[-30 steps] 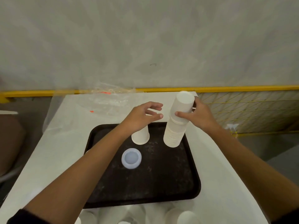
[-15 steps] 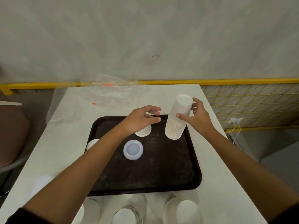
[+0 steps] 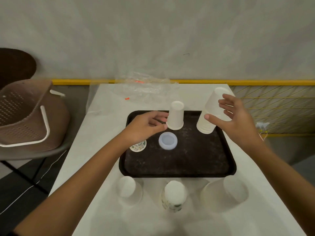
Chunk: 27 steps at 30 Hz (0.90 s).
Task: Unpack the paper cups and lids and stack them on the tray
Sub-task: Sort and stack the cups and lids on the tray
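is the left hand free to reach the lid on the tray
Probably yes. The left hand sits by the lone cup, seemingly holding nothing, and the lid lies bare on the tray right beside it, nothing between.

A pale grey wall [image 3: 153, 31] is filling twelve o'clock, a yellow rail [image 3: 238, 82] is running along its foot, a brown perforated basket [image 3: 22, 116] is sitting at nine o'clock.
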Each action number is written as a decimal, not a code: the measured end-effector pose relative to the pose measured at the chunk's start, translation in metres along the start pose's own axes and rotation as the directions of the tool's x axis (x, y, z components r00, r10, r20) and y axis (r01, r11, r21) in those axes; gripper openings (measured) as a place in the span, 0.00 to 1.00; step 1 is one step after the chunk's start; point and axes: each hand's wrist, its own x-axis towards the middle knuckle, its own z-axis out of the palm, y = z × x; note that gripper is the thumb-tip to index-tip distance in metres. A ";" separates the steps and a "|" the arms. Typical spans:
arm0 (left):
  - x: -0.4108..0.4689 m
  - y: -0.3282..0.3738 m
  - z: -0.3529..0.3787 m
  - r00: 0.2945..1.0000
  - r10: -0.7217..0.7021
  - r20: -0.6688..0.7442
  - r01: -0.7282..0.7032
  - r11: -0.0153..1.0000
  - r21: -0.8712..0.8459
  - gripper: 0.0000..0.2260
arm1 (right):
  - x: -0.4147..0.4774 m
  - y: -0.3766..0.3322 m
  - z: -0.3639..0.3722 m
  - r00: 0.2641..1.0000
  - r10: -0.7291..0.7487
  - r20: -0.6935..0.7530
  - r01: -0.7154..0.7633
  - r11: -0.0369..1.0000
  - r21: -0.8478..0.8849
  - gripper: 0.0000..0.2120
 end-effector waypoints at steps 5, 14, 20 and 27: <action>-0.053 -0.044 -0.029 0.997 -0.068 -0.025 0.068 0.998 -0.008 0.14 | -0.049 -0.037 0.038 0.991 -0.022 0.134 0.021 1.000 0.008 0.31; -0.114 -0.115 -0.060 0.982 -0.141 0.127 0.146 0.989 -0.033 0.17 | -0.125 -0.052 0.111 0.935 0.021 0.353 -0.037 0.999 0.040 0.31; -0.122 -0.144 -0.052 0.949 -0.200 0.242 0.202 0.979 0.016 0.29 | -0.167 -0.029 0.153 0.877 0.234 0.419 -0.215 0.972 -0.093 0.38; -0.115 -0.147 -0.027 0.925 -0.163 0.344 0.165 0.986 0.022 0.30 | -0.183 0.013 0.212 0.840 0.366 0.401 -0.308 0.929 -0.203 0.42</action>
